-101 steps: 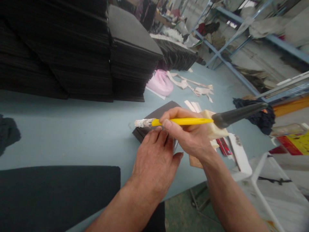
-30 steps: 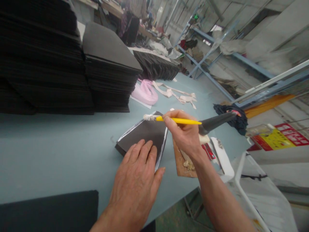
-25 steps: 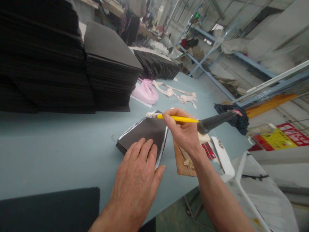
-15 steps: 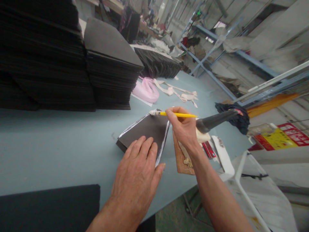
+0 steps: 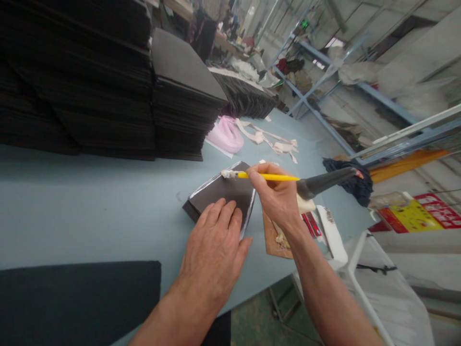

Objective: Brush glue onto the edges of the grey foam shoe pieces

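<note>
A small stack of black sheets [image 5: 209, 194] lies at an angle on the blue-green tabletop [image 5: 90, 211], with white paste along its far-left and right edges. Across the near part of the top sheet, my left hand [image 5: 216, 240] rests flat, fingers stretched out and thumb apart. In my right hand [image 5: 275, 192] a yellow-handled brush [image 5: 268, 177] is pinched between thumb and fingers. Its paste-covered bristles point left, close to the stack's far-left edge; whether they touch the sheet I cannot tell. Beneath my right wrist is a brown board [image 5: 274, 240] with clumps of dried paste, partly hidden.
Tall stacks of black sheets [image 5: 183, 96] stand at the back left. A pink roll [image 5: 230, 134] and pale strips [image 5: 266, 137] lie beyond my hands. To the right are a dark tapered object [image 5: 324, 181], a red packet [image 5: 311, 225] and a white holder [image 5: 331, 230]. A dark sheet [image 5: 79, 298] lies front left.
The brush tip has moved slightly nearer along the stack's far-left edge, away from the far corner. My left hand stays flat on the sheets. The whole view has shifted a little.
</note>
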`<state>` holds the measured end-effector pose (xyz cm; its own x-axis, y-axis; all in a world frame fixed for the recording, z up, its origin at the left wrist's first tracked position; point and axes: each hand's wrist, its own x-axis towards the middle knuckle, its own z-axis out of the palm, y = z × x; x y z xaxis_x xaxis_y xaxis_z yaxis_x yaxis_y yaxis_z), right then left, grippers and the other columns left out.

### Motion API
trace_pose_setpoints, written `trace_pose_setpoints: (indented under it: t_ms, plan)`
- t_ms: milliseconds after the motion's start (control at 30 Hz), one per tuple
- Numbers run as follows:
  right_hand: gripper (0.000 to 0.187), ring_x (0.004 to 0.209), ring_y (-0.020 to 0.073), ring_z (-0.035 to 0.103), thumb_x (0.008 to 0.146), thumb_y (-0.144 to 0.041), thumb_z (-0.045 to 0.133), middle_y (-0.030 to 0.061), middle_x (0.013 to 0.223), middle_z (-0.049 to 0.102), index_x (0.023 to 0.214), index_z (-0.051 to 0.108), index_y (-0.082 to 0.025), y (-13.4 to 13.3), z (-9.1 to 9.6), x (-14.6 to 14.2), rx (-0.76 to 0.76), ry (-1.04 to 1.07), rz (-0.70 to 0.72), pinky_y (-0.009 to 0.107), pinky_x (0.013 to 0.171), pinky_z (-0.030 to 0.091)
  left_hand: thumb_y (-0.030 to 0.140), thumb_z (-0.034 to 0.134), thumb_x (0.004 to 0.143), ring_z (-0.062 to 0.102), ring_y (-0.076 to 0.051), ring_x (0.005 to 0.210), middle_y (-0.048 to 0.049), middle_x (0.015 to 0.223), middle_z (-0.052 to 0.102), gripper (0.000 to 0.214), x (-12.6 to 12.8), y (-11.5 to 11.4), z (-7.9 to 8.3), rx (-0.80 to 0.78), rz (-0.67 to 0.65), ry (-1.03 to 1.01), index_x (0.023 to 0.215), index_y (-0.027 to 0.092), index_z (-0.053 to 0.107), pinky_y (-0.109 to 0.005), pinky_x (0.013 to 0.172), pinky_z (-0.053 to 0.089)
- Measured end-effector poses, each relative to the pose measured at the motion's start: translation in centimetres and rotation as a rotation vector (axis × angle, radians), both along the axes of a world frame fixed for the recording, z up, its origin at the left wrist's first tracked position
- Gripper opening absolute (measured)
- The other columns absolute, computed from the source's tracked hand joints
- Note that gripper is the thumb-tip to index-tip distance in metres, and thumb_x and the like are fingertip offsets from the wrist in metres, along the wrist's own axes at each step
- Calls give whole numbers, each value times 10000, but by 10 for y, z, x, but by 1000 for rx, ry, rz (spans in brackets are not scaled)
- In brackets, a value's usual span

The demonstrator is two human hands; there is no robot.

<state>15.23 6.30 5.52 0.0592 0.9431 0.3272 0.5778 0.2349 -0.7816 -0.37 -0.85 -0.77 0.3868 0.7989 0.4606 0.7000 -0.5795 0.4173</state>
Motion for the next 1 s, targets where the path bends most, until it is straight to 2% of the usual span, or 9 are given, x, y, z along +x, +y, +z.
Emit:
trace_pose_setpoints:
  t_ms: [467,567,700,800,900,1000]
  plan:
    - [149,707,144,635,944,-314,708,2,789,729,821,728,-231,-29,18,-31,-46,-103,148,267,628,525,362,719,993,600,-377,1438,-202,1482,679,495,2,-1,-1,-103,-48,-64,1374,51,662,-558,1243,508]
    - [149,688,136,622,932,-317,708,-5,767,717,814,729,-228,-26,22,-30,-6,-102,133,261,614,508,366,698,1007,589,-372,1453,-209,1482,678,491,0,-2,-1,-104,-53,-53,1380,50,658,-553,1245,503]
    - [185,614,113,543,908,-373,723,-26,702,673,811,741,-217,-2,16,-12,60,-75,-27,252,552,424,364,631,1044,583,-361,1459,-203,1478,683,462,-1,-2,2,-93,-43,-23,1384,53,656,-530,1233,506]
    - [212,617,108,529,896,-403,736,-32,692,653,807,745,-211,13,6,-1,46,-44,-86,254,565,407,356,623,1045,588,-357,1449,-195,1482,681,447,-1,-2,3,-90,-39,-11,1384,67,655,-523,1220,512]
    - [223,615,106,519,916,-416,730,-37,690,639,823,744,-214,8,-1,-5,4,-38,-71,255,568,401,355,645,1034,591,-362,1445,-201,1473,684,450,-1,-2,3,-89,-36,-19,1373,60,661,-527,1222,516]
    - [198,640,111,568,941,-384,708,-28,734,678,843,737,-214,-9,0,-21,-31,-22,31,250,581,435,359,682,1017,593,-372,1443,-204,1476,683,477,0,-2,2,-99,-42,-42,1379,49,657,-548,1238,510]
